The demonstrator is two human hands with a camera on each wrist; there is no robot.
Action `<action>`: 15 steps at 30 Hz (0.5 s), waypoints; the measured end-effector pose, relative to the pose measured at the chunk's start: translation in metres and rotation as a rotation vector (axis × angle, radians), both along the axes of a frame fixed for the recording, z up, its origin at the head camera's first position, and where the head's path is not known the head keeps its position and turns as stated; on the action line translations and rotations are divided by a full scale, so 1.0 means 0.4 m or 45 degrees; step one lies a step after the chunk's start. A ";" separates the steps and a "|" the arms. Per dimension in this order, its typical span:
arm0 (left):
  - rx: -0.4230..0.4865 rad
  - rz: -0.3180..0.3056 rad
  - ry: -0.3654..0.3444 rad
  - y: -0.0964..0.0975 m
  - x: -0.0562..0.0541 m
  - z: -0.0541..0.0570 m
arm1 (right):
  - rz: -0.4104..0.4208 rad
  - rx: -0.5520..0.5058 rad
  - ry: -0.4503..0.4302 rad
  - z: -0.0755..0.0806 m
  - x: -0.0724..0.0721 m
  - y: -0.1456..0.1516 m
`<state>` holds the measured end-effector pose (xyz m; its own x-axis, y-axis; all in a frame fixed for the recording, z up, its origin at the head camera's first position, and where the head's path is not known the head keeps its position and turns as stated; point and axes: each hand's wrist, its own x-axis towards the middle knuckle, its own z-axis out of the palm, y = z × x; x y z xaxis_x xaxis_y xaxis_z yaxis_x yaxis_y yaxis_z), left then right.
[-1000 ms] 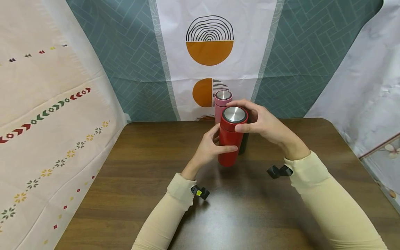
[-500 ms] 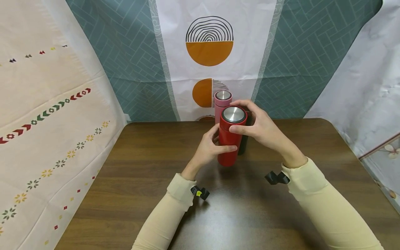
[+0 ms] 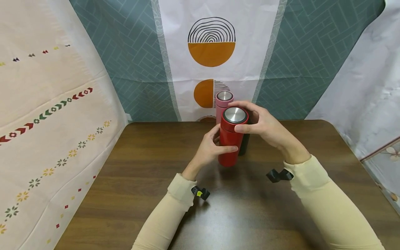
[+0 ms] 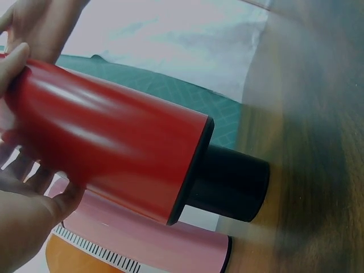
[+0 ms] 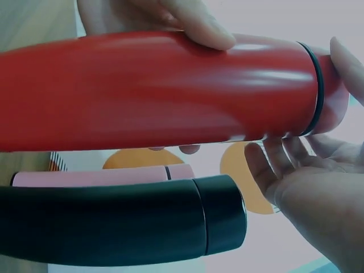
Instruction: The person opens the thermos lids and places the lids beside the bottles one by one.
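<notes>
A red thermos flask (image 3: 230,138) with a steel-topped lid (image 3: 235,115) stands nearly upright between both hands. The left hand (image 3: 207,147) wraps round its body from the left, thumb across the front. Around the lid curl the fingers and thumb of the right hand (image 3: 265,126); a black ring (image 5: 319,91) marks the seam just under it. In the left wrist view the flask's dark base is raised off the tabletop. Close behind stand a pink flask (image 3: 220,111) and a black flask (image 5: 114,222), both partly hidden in the head view.
The brown wooden table (image 3: 140,208) spreads out below the hands. A patterned cloth (image 3: 147,93) hangs at its back edge, just behind the pink flask. Embroidered cream fabric (image 3: 47,139) lines the left side, and pale fabric (image 3: 368,86) hangs at the right.
The right hand's thumb has swung a little left round the lid and then back right. The left hand and red flask stay almost in place; the head view shifts slightly.
</notes>
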<state>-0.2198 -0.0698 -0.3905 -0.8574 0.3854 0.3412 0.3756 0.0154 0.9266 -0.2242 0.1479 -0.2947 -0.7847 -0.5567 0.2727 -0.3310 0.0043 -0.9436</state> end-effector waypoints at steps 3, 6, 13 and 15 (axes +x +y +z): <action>0.002 -0.003 0.003 0.000 0.000 -0.001 | -0.047 0.034 0.046 -0.005 0.002 0.000; 0.007 -0.008 0.006 0.001 0.001 -0.001 | -0.138 0.117 0.146 -0.006 0.006 -0.001; 0.009 0.009 0.009 0.004 0.002 -0.001 | -0.237 0.208 0.215 -0.006 0.017 -0.008; 0.008 0.010 0.013 0.005 0.001 -0.001 | -0.240 0.195 0.208 -0.006 0.016 -0.007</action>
<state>-0.2193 -0.0680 -0.3910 -0.8569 0.3766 0.3519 0.3846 0.0127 0.9230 -0.2176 0.1449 -0.2972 -0.8309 -0.4497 0.3276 -0.4580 0.2186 -0.8616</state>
